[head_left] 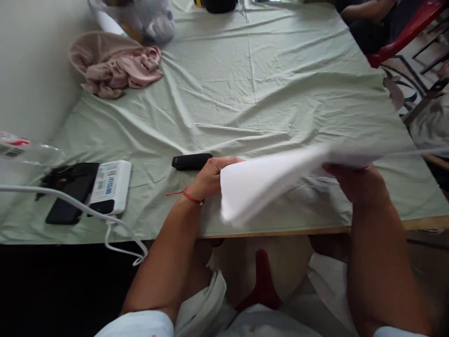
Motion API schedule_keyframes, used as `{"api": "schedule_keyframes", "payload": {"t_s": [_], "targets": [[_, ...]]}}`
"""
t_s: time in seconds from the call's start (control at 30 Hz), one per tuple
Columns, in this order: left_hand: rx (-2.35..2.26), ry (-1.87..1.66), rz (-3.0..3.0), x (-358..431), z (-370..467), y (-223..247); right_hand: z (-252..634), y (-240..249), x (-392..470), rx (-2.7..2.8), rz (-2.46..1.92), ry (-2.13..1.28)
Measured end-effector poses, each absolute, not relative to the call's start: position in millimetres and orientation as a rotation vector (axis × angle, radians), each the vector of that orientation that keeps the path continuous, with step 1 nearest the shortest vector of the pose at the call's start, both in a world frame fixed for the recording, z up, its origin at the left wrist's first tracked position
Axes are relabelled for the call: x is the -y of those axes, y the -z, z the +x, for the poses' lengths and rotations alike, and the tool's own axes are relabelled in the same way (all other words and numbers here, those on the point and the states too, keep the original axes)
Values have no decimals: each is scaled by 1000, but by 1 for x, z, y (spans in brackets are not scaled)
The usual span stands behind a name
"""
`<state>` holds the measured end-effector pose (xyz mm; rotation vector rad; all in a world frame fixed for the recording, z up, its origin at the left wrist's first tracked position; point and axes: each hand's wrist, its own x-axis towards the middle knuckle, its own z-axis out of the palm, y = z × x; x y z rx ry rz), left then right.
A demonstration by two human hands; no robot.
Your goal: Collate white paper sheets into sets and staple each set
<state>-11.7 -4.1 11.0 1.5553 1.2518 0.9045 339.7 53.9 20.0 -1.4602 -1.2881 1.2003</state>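
A white folded sheet (261, 185), blurred by motion, stretches between my hands just above the front of the table. Whether it is paper or cloth I cannot tell. My left hand (212, 178), with a red string round the wrist, is closed on its left end; most of the fingers are hidden behind it. Toward the right end, my right hand (361, 182) grips the sheet from below, its fingers partly covered. Just behind my left hand a small black oblong object (191, 162) lies on the tablecloth.
A pale green tablecloth (224, 103) covers the table. On the left lie a white power device (117, 185) with a white cable (66, 197), a dark phone (66, 208) and clear plastic (31, 152). Farther back are pink cloth (122, 70) and a plastic bag (150, 21). A person sits beyond the right edge.
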Motion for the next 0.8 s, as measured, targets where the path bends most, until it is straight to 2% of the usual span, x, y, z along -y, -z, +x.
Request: {"api": "schedule_keyframes", "payload": {"t_s": [0.2,0.4,0.5,0.67,0.8], "targets": [[-1318,-973,1412,8,-9,-10,338,-8,-56,1141,-1372,-1253],[-1172,-1291,1236,12,-7,-5,339,-4,-53,1156,-1235,-1204],[-1235,-1275,1264,14,-11,-4,342,-1,-52,1242,-1299,-1146],[-1339,-1046,1403,9,-15,-4,340,-1,-50,1336,-1336,-1101],[-1265,-1216,1360,2,-16,3,339,-3,-50,1377,-1490,-939]]}}
